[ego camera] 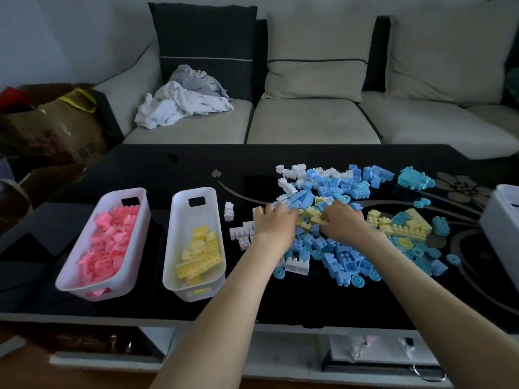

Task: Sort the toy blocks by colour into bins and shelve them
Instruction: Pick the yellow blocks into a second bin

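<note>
Yellow blocks (307, 212), pinched in right hand's (341, 224) fingers (327, 217) (left hand's (273, 224) hold unclear), should be carried blue-free to the nine o'clock bin (193, 190).

Bare table (244, 186) gap between yellow bin (196, 217) and block pile (334, 189); white blocks (242, 234) scattered there.

Only your two arms were in view, cut off by the bottom edge of the frame. Your left hand (273, 220) was bare and so was your right hand (341, 223). Your left forearm (224, 299) was bare from the wrist down to the frame edge. Your right forearm (415, 279) was the same, bare along its whole visible length. Both forearms were slim and smooth and looked wider near the lens because of the wide-angle view. Your wrists were bare too. Your nails were too small and dim to make out.
</note>
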A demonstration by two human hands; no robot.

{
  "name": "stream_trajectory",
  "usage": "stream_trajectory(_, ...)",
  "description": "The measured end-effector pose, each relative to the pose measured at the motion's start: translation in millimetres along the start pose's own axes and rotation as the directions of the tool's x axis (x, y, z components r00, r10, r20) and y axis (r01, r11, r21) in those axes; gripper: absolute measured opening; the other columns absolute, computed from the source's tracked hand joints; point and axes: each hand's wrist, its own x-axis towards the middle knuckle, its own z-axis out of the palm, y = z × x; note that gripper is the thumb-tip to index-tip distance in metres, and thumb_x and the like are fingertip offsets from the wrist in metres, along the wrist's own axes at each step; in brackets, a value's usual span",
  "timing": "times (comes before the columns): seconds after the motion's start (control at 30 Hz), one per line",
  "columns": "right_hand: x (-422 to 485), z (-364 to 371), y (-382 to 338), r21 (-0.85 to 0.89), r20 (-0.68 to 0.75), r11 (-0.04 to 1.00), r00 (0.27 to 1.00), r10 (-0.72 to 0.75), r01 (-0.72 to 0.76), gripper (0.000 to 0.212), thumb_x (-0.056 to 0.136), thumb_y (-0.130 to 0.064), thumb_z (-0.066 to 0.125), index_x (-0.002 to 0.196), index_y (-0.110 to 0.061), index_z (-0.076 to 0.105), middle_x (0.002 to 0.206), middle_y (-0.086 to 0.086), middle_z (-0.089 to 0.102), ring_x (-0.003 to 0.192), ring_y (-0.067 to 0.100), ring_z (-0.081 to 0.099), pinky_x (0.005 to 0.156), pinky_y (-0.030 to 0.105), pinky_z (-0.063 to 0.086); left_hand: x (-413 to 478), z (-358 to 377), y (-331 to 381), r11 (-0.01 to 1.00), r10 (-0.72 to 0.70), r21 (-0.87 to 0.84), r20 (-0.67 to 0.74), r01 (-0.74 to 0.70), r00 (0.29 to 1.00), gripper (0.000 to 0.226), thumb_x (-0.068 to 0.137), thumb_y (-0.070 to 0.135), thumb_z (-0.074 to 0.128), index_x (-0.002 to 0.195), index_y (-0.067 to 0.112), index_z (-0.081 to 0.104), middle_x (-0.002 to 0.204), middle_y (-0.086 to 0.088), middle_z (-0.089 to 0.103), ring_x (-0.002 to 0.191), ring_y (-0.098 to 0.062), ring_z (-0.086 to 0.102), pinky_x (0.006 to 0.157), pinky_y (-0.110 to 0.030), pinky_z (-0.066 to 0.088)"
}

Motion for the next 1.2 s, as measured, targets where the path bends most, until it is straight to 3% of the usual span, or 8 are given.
stream_trajectory(0.3, -0.3, -27.0, 10.5, 0.180, -0.070, 0.975, 0.987, 0.146, -0.131, 0.035, 0.087, -0.040, 0.061, 0.093, -0.008, 0.047, 0.084, 0.005, 0.052, 0.078, 0.022, 0.054, 0.068, 0.031, 0.043, 8.1, 0.6, -6.2, 0.998, -0.023, -0.053, 0.007, 0.023, 1.000, 0.045, 0.088, -0.003, 0.045, 0.126, 0.019, 0.050, 0.128, -0.013, 0.043, 0.122, -0.032, 0.037, 0.101, -0.043, 0.033)
stream_trajectory(0.43, -5.8, -27.4, -1.5, 0.341, -0.082, 0.936, 0.995, -0.063, 0.087, 0.022, 0.090, -0.022, 0.056, 0.098, -0.010, 0.039, 0.082, 0.004, 0.050, 0.062, 0.013, 0.043, 0.050, 0.023, 0.034, 9.9, 4.3, -11.7, 0.997, -0.034, -0.067, -0.005, 0.033, 0.999, 0.036, 0.091, -0.001, 0.046, 0.121, 0.018, 0.054, 0.125, -0.010, 0.049, 0.121, -0.030, 0.040, 0.100, -0.042, 0.035)
stream_trajectory(0.57, -4.5, -13.3, -20.3, 0.307, 0.058, 0.920, 0.960, -0.274, 0.244, 0.036, 0.089, -0.011, 0.051, 0.123, -0.019, 0.040, 0.103, 0.009, 0.056, 0.066, 0.016, 0.050, 0.059, 0.028, 0.042, 10.8, 7.2, -18.4, 0.985, -0.069, -0.161, -0.030, 0.063, 0.997, 0.028, 0.096, 0.009, 0.044, 0.115, 0.022, 0.059, 0.120, -0.008, 0.050, 0.119, -0.029, 0.040, 0.096, -0.039, 0.033)
stream_trajectory(0.63, -2.4, -6.7, -22.4, 0.266, 0.096, 0.918, 0.939, -0.330, 0.295, 0.042, 0.090, -0.007, 0.049, 0.127, -0.025, 0.043, 0.109, 0.006, 0.057, 0.085, 0.022, 0.058, 0.072, 0.034, 0.048, 9.1, 8.0, -19.4, 0.978, -0.065, -0.202, -0.039, 0.056, 0.997, 0.031, 0.096, 0.007, 0.044, 0.115, 0.025, 0.061, 0.116, -0.007, 0.047, 0.117, -0.028, 0.040, 0.093, -0.036, 0.034)
stream_trajectory(0.7, -0.5, -3.9, -23.5, 0.243, 0.114, 0.917, 0.929, -0.352, 0.317, 0.040, 0.090, -0.005, 0.047, 0.124, -0.027, 0.047, 0.111, 0.005, 0.058, 0.096, 0.026, 0.058, 0.080, 0.038, 0.049, 7.3, 8.8, -20.7, 0.971, -0.058, -0.236, -0.061, 0.042, 0.996, 0.035, 0.095, 0.004, 0.043, 0.114, 0.025, 0.063, 0.113, -0.008, 0.046, 0.116, -0.028, 0.039, 0.090, -0.034, 0.034)
stream_trajectory(0.93, 5.3, -6.1, -14.5, 0.232, 0.141, 0.932, 0.939, -0.314, 0.278, 0.033, 0.090, -0.004, 0.046, 0.116, -0.023, 0.050, 0.092, -0.002, 0.049, 0.078, 0.019, 0.049, 0.058, 0.026, 0.037, 9.5, 11.6, -18.2, 0.956, -0.078, -0.288, -0.086, 0.050, 0.993, 0.031, 0.095, 0.005, 0.042, 0.114, 0.020, 0.062, 0.118, -0.007, 0.054, 0.119, -0.027, 0.040, 0.093, -0.037, 0.036)
stream_trajectory(1.07, 7.6, -2.3, -12.2, 0.173, 0.107, 0.932, 0.935, -0.338, 0.317, 0.032, 0.085, 0.001, 0.051, 0.092, -0.030, 0.048, 0.092, -0.005, 0.048, 0.087, 0.019, 0.049, 0.069, 0.028, 0.040, 11.6, 9.8, -14.4, 0.976, -0.085, -0.207, -0.058, 0.071, 0.995, 0.039, 0.092, 0.001, 0.039, 0.112, 0.025, 0.062, 0.111, 0.001, 0.062, 0.113, -0.023, 0.046, 0.086, -0.038, 0.026)
stream_trajectory(1.2, 8.6, 4.9, -12.7, 0.157, 0.076, 0.938, 0.943, -0.324, 0.309, 0.032, 0.087, 0.004, 0.048, 0.098, -0.026, 0.049, 0.101, -0.006, 0.048, 0.092, 0.016, 0.048, 0.074, 0.028, 0.038, 11.2, 8.5, -13.1, 0.968, -0.123, -0.230, -0.099, 0.097, 0.987, 0.037, 0.090, -0.002, 0.040, 0.104, 0.024, 0.063, 0.099, 0.003, 0.065, 0.098, -0.021, 0.056, 0.083, -0.034, 0.024)
